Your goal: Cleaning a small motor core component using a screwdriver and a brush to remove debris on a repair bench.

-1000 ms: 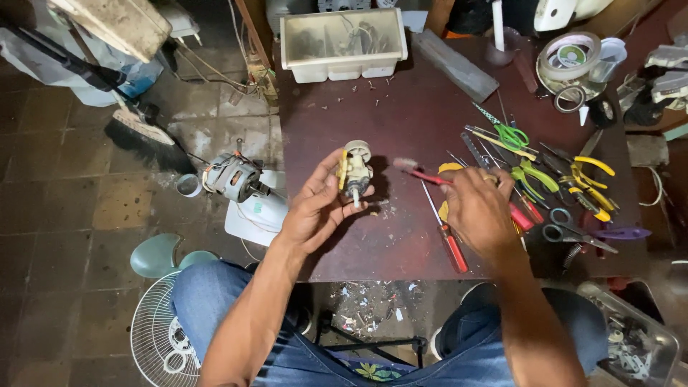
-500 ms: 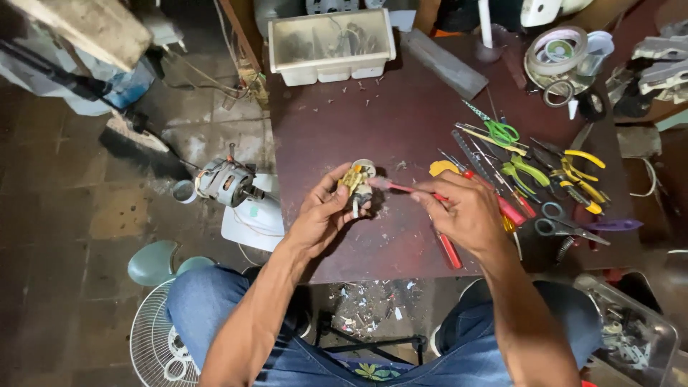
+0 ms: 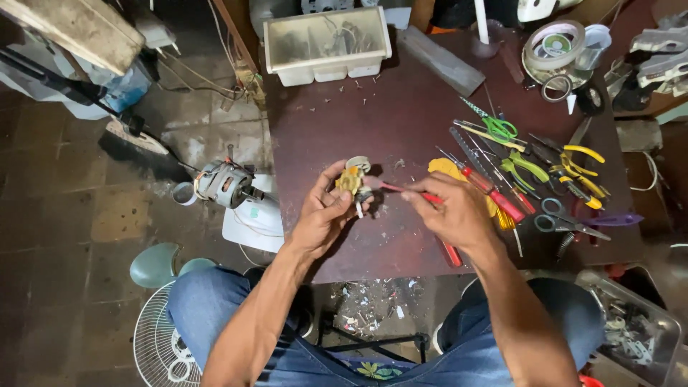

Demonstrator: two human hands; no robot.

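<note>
A dim workshop with a grimy tiled floor (image 3: 64,236) surrounds a dark maroon worktable (image 3: 401,115), its matte top flecked with scraps. Going from largest to smallest: at 12 o'clock on the table stands a cloudy white plastic bin (image 3: 326,44); on the floor at 9 o'clock lies a bare electric motor (image 3: 223,183) with metal casing beside white plastic housing, and at 7 o'clock a white wire fan grille (image 3: 159,344). At 3 o'clock a scatter of hand tools (image 3: 530,168) spreads out: pliers with yellow and green grips, scissors, red-handled drivers. Tape rolls (image 3: 555,46) sit at 1 o'clock.

At table centre, the left hand (image 3: 322,211) is closed around a small motor part (image 3: 352,180), showing yellowish windings and a pale round end, held just above the tabletop. The right hand (image 3: 451,211) pinches a slim red-handled tool (image 3: 408,190), tip touching the part.

Judging by this, the work is midway: the part is out and being probed, while the larger motor and grille lie apart, unassembled.
</note>
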